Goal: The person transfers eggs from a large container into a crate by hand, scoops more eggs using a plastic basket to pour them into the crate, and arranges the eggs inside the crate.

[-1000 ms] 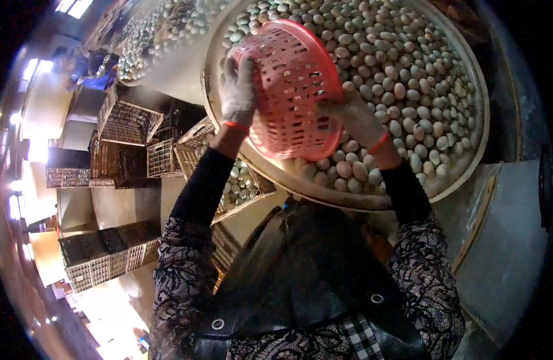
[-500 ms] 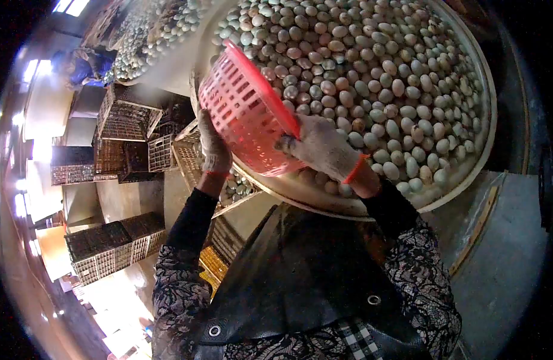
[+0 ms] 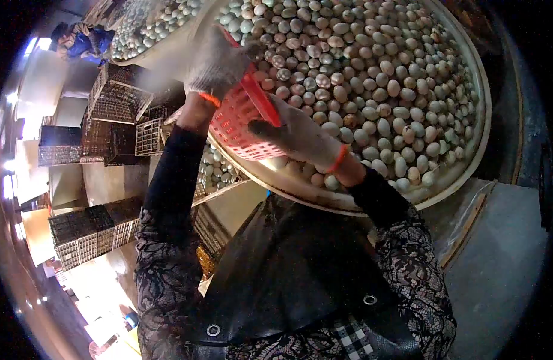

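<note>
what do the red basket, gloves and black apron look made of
Basket: likely moulded plastic, slightly glossy, by its slots and smooth rim. Gloves: probably knit fabric, matt, with ribbing near the wrist. Apron: perhaps leather or vinyl, by its dull sheen.

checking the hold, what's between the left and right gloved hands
In the head view, the red basket lies between the left hand and the right hand.
</note>
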A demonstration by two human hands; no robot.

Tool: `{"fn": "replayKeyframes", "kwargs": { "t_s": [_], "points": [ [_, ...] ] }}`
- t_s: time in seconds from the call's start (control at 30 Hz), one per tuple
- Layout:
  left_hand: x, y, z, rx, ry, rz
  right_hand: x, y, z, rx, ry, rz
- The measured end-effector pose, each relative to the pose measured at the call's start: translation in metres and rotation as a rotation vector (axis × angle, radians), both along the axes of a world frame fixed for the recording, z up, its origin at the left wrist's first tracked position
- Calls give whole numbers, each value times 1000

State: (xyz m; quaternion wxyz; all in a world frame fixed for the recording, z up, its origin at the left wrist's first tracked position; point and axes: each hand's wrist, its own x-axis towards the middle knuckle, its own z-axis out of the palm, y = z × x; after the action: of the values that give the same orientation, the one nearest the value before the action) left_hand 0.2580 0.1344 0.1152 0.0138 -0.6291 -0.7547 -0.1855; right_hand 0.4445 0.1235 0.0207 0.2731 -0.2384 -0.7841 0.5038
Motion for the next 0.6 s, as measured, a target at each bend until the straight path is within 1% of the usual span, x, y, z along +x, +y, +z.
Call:
{"fn": "replayKeyframes", "kwargs": {
  "t_s": [0.03, 0.1, 0.17, 0.2, 0.23, 0.27, 0.33, 0.37, 0.4, 0.43, 0.47, 0.5, 0.53, 0.57, 0.6],
  "points": [
    [1, 11, -2, 11, 113, -16, 10, 15, -14, 445, 97, 4],
    [-22, 22, -14, -102, -545, 239, 38, 48, -43, 304, 128, 114],
    [-56, 19, -32, 45, -387, 35, 62, 80, -82, -88, -140, -35],
    [-68, 19, -32, 114, -88, -172, 67, 89, -101, 101, -347, -279],
    [-73, 17, -26, 239, 227, -342, 70, 92, -108, 97, -345, -284],
    [-75, 18, -25, 241, 231, -345, 72, 96, -114, 199, -489, -333],
    [-61, 8, -11, 33, 129, -202, 66, 100, -134, 295, -634, -373],
    [-58, 7, -14, 118, 85, -190, 57, 103, -144, 223, -587, -426],
    [-56, 8, -13, 116, 86, -193, 50, 105, -142, 154, -539, -482],
    [-53, 8, -13, 130, -16, -174, 43, 110, -140, 153, -538, -485],
    [-50, 8, -12, 144, -116, -153, 35, 116, -137, -65, -480, -508],
    [-44, 9, -12, 143, -448, 75, 27, 123, -135, -280, -414, -523],
    [-40, 10, -11, 143, -445, 82, 23, 128, -141, -280, -413, -516],
    [-36, 10, -9, 153, -506, 107, 21, 132, -147, -146, -509, -418],
    [-33, 12, -9, 167, -567, 131, 18, 135, -147, -12, -677, -349]
  ]
}}
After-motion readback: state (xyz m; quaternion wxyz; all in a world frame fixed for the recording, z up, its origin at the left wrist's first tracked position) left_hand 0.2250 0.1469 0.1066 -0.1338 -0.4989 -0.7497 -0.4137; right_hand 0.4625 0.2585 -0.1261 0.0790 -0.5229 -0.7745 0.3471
